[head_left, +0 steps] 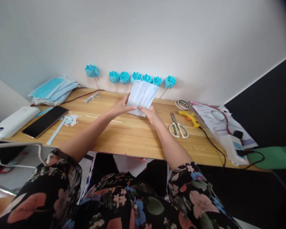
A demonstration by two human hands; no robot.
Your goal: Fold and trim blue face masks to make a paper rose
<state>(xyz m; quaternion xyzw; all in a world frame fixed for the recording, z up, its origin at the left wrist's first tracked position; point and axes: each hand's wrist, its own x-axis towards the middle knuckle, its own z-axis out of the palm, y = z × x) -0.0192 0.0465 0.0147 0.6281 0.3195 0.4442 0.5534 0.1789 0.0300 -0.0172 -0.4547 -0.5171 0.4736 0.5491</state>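
Note:
Both my hands hold up a pleated face mask (143,93), white side toward me, above the wooden desk (133,136). My left hand (121,106) grips its lower left edge. Its lower right corner is pinched by my right hand (150,113). Behind the mask, several blue roses (124,77) made from mask fabric stand on thin sticks against the white wall.
A pile of blue masks (53,90) lies at the far left. A phone (45,121), a white power bank (14,121) and cut scraps (70,120) sit at left. Scissors (178,128), a yellow glue gun (189,117), tape (182,104), papers and a power strip (233,147) are at right.

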